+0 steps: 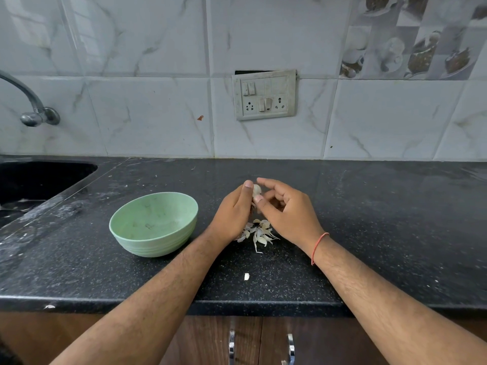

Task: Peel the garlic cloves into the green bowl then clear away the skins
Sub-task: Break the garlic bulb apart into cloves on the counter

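Note:
A pale garlic clove (257,190) is held above the black counter between both hands. My left hand (233,210) grips it with the thumb up along its left side. My right hand (286,208) pinches it with thumb and fingers from the right. Under the hands lies a small pile of papery garlic skins (257,233). The green bowl (154,223) stands on the counter to the left of my left hand, and I see nothing in it. A single loose skin scrap (246,276) lies nearer the counter's front edge.
A black sink (34,180) is set into the counter at the far left, with a metal tap (39,115) on the tiled wall above. A switch and socket panel (264,95) is on the wall behind. Cupboard handles (232,346) show below the counter edge.

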